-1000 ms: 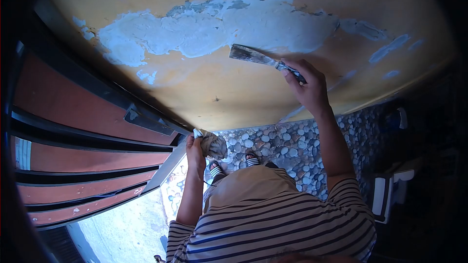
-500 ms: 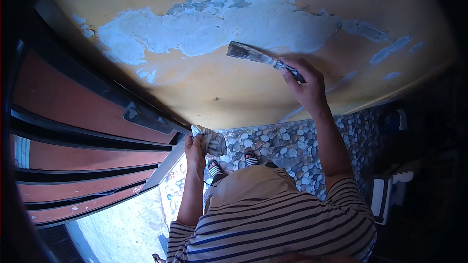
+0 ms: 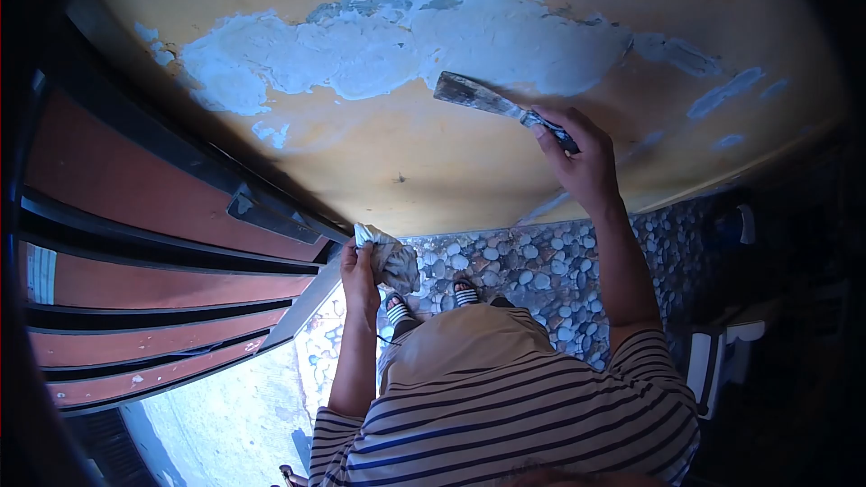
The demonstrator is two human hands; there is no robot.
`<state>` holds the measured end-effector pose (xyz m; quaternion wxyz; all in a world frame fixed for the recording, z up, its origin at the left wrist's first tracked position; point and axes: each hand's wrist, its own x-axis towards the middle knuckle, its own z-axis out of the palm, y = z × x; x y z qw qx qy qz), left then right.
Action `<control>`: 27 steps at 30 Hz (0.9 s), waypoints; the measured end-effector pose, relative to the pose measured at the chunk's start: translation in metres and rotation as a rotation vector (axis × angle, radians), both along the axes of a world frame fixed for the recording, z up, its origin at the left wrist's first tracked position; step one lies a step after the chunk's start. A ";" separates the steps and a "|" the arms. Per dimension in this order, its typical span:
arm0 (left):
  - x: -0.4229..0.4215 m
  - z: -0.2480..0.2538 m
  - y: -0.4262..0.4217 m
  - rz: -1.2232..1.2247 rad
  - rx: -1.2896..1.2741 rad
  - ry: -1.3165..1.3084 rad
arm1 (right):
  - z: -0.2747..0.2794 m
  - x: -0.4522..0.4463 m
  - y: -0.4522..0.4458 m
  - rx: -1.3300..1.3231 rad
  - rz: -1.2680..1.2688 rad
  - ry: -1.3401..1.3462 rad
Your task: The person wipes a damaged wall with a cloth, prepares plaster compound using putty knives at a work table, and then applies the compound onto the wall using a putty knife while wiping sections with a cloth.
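My right hand [image 3: 582,158] is closed around the handle of a putty knife [image 3: 478,95], its broad blade smeared with pale filler. The blade points left, at the lower edge of a large whitish putty patch [image 3: 379,50] on the yellow wall [image 3: 460,189]; whether it touches the wall I cannot tell. Lower down, near the wall's bottom edge, my left hand [image 3: 359,275] grips the top of a crumpled grey-white bag [image 3: 392,263]. What the bag contains is hidden.
Reddish slats in a dark frame [image 3: 153,189] stand close on the left, with a dark latch-like piece [image 3: 271,215]. Pebbled flooring [image 3: 541,261] runs under my sandals. A white-edged object [image 3: 708,370] sits in shadow at the right. Small putty spots [image 3: 726,93] mark the wall farther right.
My right hand and the putty knife have shifted slightly right, away from the patch's middle. The left hand still holds the bag, which is raised a touch.
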<state>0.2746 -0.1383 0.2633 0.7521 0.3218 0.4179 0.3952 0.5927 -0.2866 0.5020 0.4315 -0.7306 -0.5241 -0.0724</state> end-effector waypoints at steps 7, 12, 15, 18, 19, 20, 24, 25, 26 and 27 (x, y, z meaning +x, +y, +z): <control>-0.003 0.007 -0.011 -0.020 -0.023 0.037 | -0.001 0.002 0.000 0.009 0.002 -0.044; 0.005 0.012 -0.012 -0.001 0.010 0.021 | -0.005 0.000 0.008 0.036 0.046 -0.061; 0.003 0.020 -0.015 0.037 0.021 -0.001 | -0.003 0.015 -0.014 0.012 0.001 -0.048; 0.005 0.021 -0.021 0.063 0.080 0.037 | -0.006 0.019 -0.015 0.033 -0.007 -0.110; 0.010 0.021 -0.023 0.067 0.080 0.040 | -0.006 0.014 -0.006 0.033 -0.003 -0.107; 0.016 0.021 -0.025 0.064 0.092 0.060 | -0.006 0.007 0.003 0.028 0.014 -0.124; 0.047 0.033 -0.042 0.077 0.107 0.060 | -0.011 0.010 0.011 0.066 0.049 -0.157; 0.051 0.038 -0.046 0.079 0.114 0.046 | -0.009 0.015 0.006 0.065 0.046 -0.169; 0.055 0.040 -0.051 0.103 0.088 0.032 | -0.006 0.020 -0.006 0.018 0.027 -0.087; 0.057 0.043 -0.054 0.124 0.081 0.029 | -0.008 0.027 -0.013 0.012 0.049 -0.091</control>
